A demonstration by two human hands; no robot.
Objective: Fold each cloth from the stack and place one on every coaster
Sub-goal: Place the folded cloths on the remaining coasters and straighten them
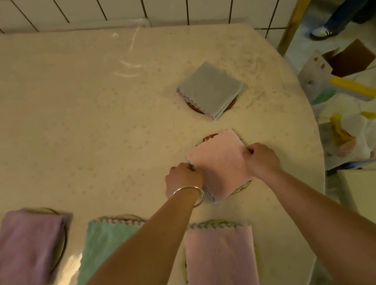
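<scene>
Fingers (192,168) of left hand (183,178) and right hand (261,160) pinching opposite edges of folded pink cloth (220,161), cloth lying over round coaster (208,138), on tabletop (90,124).

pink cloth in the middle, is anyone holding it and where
Yes. Both hands hold the folded pink cloth over its coaster: left hand pinches its left edge, right hand grips its right edge.

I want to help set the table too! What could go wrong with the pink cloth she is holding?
The pink cloth sits crooked, so a bit of its coaster peeks out at the far side; it may end up off-centre. Both the left hand and right hand pinch its edges, so letting go unevenly could undo the fold. It also lies near the table edge, where a tug might slide it off.
</scene>
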